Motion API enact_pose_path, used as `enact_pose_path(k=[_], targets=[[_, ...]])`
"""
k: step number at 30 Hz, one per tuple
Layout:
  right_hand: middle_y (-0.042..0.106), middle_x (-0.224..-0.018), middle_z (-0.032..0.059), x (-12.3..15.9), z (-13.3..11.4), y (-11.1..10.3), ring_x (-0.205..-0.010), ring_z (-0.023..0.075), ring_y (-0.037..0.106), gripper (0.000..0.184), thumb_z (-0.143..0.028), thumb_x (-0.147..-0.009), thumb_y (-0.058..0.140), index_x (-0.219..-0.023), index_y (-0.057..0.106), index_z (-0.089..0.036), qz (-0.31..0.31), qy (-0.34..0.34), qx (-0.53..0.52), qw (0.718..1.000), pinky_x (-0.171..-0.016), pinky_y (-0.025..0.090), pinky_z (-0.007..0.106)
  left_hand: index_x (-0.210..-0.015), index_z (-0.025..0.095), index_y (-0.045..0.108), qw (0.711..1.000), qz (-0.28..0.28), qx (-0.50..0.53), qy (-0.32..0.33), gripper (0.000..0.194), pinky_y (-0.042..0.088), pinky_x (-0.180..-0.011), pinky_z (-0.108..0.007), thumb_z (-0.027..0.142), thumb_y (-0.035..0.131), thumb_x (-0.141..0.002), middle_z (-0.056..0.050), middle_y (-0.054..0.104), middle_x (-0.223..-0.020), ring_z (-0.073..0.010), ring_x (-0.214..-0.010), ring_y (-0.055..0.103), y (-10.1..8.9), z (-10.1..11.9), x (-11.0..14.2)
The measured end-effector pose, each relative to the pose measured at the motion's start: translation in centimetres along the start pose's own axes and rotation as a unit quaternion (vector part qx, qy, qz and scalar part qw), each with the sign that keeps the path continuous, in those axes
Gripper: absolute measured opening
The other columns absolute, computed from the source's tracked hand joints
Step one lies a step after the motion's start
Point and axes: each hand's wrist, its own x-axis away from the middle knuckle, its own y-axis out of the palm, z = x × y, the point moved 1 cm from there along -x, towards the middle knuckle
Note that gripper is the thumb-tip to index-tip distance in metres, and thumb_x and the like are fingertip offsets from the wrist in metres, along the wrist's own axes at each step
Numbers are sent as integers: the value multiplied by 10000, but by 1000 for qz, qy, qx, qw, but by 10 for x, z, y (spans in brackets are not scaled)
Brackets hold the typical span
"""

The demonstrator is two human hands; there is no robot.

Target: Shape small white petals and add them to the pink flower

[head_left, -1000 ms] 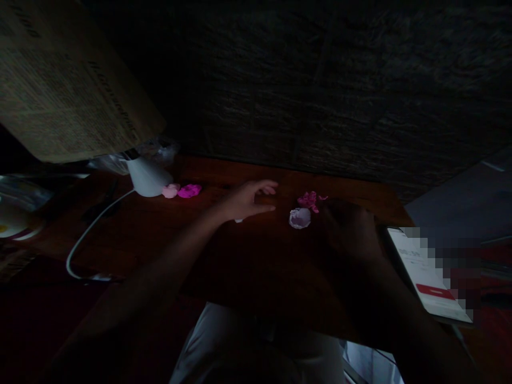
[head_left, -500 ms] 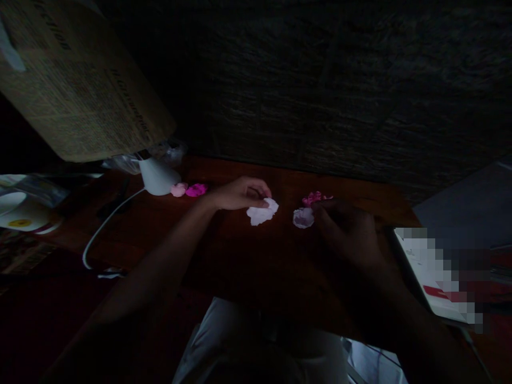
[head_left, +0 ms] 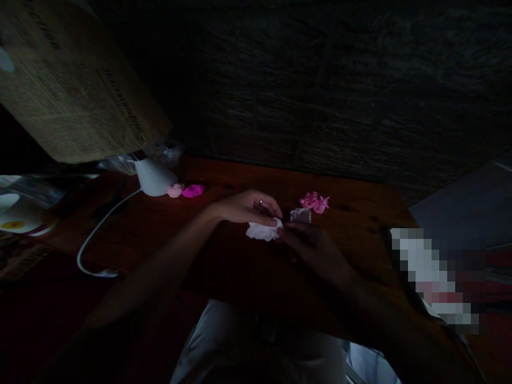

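Low over the wooden table, my left hand (head_left: pixel 250 208) pinches a thin, white, ragged-edged piece (head_left: pixel 261 231) between thumb and fingers; a ring shows on that hand. I cannot tell whether the piece is paper or clay. My right hand (head_left: pixel 316 248) meets its right edge, thumb and forefinger closed there. Just behind the right fingers lies a pale, cup-like piece (head_left: pixel 301 215), partly covered by them. Pink frilled flower-like shapes (head_left: pixel 314 201) sit a little farther back.
To the left stands a lamp with a white base (head_left: pixel 155 177) and a newsprint shade (head_left: pixel 92 96). Beside the base are a light pink lump (head_left: pixel 175 190) and a magenta lump (head_left: pixel 194 190). A white cup (head_left: pixel 16 213) is far left. A brick wall (head_left: pixel 280 96) rises behind the table.
My right hand has moved left, away from the pink flower-like shapes, to the white piece's edge. My left hand and the white piece have come slightly nearer to me.
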Motion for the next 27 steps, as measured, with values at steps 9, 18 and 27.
enact_pose_path(k=[9, 18, 27], targets=[[766, -837, 44, 5, 5, 9, -633, 150, 678, 303, -407, -953, 552, -964, 752, -179, 0, -87, 101, 991, -564, 487, 238, -974, 136, 753, 996, -77, -22, -49, 270, 505, -676, -195, 331, 818, -798, -48, 774, -870, -111, -745, 691, 3, 1, 3], [783, -815, 48, 3, 9, 8, -662, 171, 703, 262, -315, -957, 535, -980, 760, -183, -16, -115, 167, 979, -612, 493, 262, -928, 128, 748, 994, -90, -61, -26, 209, 497, -673, -183, 321, 763, -849, -47, 762, -843, -104, -736, 676, 4, -9, 0], [813, -865, 68, -1, 12, 5, -721, 201, 749, 225, -298, -951, 560, -946, 758, -192, 29, -127, 216, 968, -638, 499, 281, -900, 122, 733, 986, -84, -142, 13, 178, 424, -622, -177, 269, 641, -935, -21, 709, -770, -90, -682, 598, 14, -9, -4]])
